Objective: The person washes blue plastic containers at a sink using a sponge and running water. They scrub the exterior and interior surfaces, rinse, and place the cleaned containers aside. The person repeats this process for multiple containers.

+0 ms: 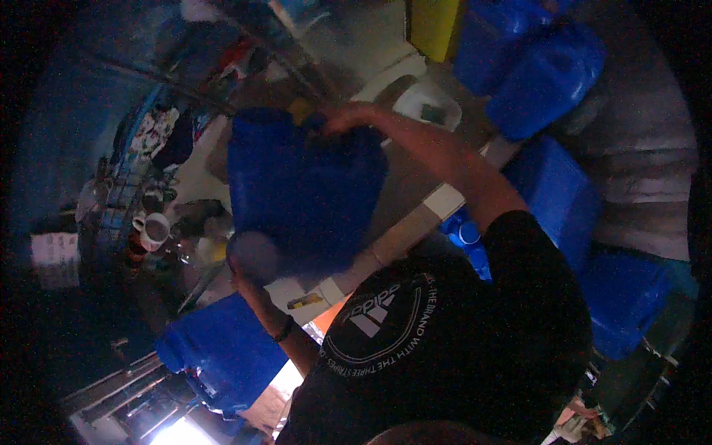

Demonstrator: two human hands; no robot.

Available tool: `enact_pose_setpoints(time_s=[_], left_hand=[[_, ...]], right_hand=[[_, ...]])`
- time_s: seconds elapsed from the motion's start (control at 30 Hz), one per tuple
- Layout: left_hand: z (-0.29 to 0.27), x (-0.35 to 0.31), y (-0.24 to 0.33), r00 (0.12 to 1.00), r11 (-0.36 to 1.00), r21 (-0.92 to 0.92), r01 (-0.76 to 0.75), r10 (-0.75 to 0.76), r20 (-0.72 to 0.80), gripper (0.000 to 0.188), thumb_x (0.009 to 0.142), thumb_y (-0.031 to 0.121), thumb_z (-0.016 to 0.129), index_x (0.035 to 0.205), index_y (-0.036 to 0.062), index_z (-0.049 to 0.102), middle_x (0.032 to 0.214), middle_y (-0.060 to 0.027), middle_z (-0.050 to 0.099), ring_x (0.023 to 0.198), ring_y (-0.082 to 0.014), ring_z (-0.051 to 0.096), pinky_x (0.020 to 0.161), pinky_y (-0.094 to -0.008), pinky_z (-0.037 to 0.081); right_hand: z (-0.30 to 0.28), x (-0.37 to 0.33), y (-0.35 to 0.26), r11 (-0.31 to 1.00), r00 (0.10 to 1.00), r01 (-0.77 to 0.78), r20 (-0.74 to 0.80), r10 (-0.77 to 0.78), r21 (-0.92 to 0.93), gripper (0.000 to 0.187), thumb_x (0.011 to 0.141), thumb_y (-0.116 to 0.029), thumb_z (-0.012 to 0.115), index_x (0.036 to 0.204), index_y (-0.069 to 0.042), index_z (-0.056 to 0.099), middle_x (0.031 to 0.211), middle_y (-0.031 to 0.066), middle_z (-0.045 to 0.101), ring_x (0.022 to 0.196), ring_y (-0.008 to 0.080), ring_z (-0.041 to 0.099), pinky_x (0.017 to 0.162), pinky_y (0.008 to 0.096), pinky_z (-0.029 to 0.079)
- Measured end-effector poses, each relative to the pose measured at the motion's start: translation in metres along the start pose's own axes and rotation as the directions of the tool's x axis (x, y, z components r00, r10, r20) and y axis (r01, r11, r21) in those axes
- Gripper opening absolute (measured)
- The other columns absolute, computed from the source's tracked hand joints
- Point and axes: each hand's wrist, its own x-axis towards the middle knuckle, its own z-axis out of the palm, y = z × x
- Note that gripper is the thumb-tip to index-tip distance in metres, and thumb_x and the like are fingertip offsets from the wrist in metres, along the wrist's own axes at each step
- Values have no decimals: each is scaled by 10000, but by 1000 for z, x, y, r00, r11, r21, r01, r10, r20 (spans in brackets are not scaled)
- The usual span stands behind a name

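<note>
A large blue plastic jerrycan (pixel 308 193) is tilted in front of me, held between both hands. My right hand (pixel 350 117) is closed at its far top edge, near the handle; the fingertips are partly lost in shadow. My left hand (pixel 239 268) is against the near left corner of the jerrycan, its fingers mostly hidden behind it. A pale round patch (pixel 256 254) shows blurred at that corner; I cannot tell what it is.
More blue jerrycans (pixel 549 78) stand at the far right, with another (pixel 226 352) at the lower left. A white basin (pixel 426 104) and a yellow container (pixel 436 30) are beyond my right arm. Left, a white mug (pixel 153 230) sits among cluttered dishes. A pale ledge (pixel 400 233) runs close to me.
</note>
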Motion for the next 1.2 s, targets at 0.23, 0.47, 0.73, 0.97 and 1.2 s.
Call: enact_pose_setpoints(time_s=[0.23, 0.47, 0.73, 0.97, 1.2], left_hand=[[-28, 11, -25, 992, 981, 147, -128, 125, 26, 539, 908, 387, 556, 1286, 8, 492, 1175, -140, 562, 1021, -236, 552, 860, -380, 452], [-40, 0, -22, 998, 990, 122, -65, 67, -13, 544, 920, 398, 529, 1266, -20, 493, 1196, -143, 556, 1036, -240, 552, 873, -379, 450], [-50, 10, -31, 991, 977, 175, -124, 130, -22, 514, 940, 355, 493, 1253, -52, 485, 1155, -171, 577, 998, -252, 576, 837, -368, 472], [-44, 29, -52, 985, 940, 296, -171, 164, 48, 485, 932, 325, 507, 1246, -44, 501, 1186, -159, 558, 1024, -247, 562, 824, -356, 474], [10, 35, -30, 995, 993, 91, -71, 64, 74, 501, 928, 343, 507, 1286, -7, 476, 1215, -161, 548, 1064, -264, 546, 865, -374, 457]], right_hand=[[11, -17, 0, 949, 994, 3, -100, -36, -315, 447, 772, -287, 641, 1136, -38, 569, 962, 172, 651, 909, 301, 621, 805, 414, 484], [94, -66, 17, 924, 936, -255, -165, 309, 285, 304, 765, -181, 630, 1001, 7, 590, 718, 114, 627, 605, 236, 604, 551, 390, 487], [204, -13, 22, 411, 574, -133, -268, 774, 902, 124, 804, -90, 578, 908, -33, 541, 777, 95, 572, 634, 199, 550, 528, 342, 455], [230, -15, 23, 734, 625, 320, -715, 312, 599, 190, 816, -132, 609, 979, -69, 533, 894, 112, 558, 798, 237, 553, 676, 379, 466], [94, -36, 30, 844, 941, -109, 220, 258, -525, 379, 706, -246, 681, 1041, -73, 639, 905, 150, 647, 756, 298, 616, 704, 432, 505]])
